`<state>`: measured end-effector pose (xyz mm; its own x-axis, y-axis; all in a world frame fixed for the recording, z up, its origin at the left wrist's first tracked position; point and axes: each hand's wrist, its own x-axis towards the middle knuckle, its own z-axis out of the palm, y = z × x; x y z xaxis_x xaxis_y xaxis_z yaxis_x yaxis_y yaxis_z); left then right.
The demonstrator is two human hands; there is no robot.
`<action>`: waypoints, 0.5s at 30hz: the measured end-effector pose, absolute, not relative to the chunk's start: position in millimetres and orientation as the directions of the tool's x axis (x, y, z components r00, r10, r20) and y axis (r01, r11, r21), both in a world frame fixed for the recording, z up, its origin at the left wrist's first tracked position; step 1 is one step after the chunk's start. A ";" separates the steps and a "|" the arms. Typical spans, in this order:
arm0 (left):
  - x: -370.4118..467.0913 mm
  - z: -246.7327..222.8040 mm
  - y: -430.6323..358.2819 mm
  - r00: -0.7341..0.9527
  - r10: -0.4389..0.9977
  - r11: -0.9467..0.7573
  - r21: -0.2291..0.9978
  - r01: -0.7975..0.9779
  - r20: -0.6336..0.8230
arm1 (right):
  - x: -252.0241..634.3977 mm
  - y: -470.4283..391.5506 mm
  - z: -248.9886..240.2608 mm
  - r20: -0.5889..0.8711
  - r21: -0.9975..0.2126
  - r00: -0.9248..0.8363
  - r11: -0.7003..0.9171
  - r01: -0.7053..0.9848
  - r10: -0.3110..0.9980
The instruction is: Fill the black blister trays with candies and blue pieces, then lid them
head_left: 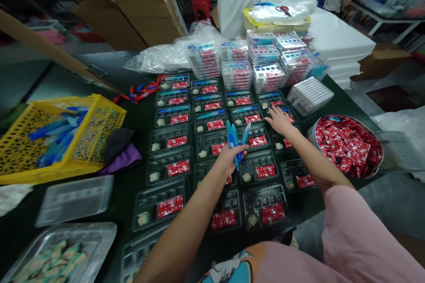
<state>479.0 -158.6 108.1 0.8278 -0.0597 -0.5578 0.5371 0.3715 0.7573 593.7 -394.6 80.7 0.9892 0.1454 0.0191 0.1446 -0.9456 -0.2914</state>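
Note:
My left hand is closed round several blue pens, tips fanned upward, over the middle of the table. Farther right, my right hand reaches out with fingers spread, palm down, over a clear plastic tray; whether it touches the tray is hard to tell. Under both hands lie rows of clear compartment trays, many with a red patterned packet and a small pale block. Trays in the far rows also carry a blue pen along the top.
A yellow basket of blue pens stands left, above a metal tray of small blocks. At right is a round tin of red packets. Stacked filled trays line the back. Two people are in the background.

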 end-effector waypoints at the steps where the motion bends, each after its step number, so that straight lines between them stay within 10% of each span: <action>1: 478.5 109.7 -157.7 0.829 -0.057 0.374 0.758 0.534 -0.556 | 596.9 -398.5 77.8 -0.012 -0.232 0.992 -0.965 0.123 0.129; 6: 477.5 115.0 -157.5 0.824 -0.037 0.367 0.759 0.537 -0.565 | 583.1 -389.4 79.4 0.064 -0.387 0.992 -0.914 0.126 0.109; 10: 472.7 113.4 -164.1 0.826 -0.029 0.367 0.763 0.532 -0.562 | 537.5 -356.3 88.4 0.029 -0.892 0.932 -0.411 0.187 0.361; 15: 458.1 111.2 -174.5 0.823 -0.156 0.343 0.751 0.564 -0.546 | 486.4 -339.5 96.1 0.013 -0.997 0.948 -0.065 0.036 0.319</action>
<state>458.1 -174.5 111.2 0.8229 -0.1561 -0.5464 0.5639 0.3431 0.7512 486.4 -339.5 96.1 0.9475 0.3194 0.0131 0.0359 -0.0654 -0.9972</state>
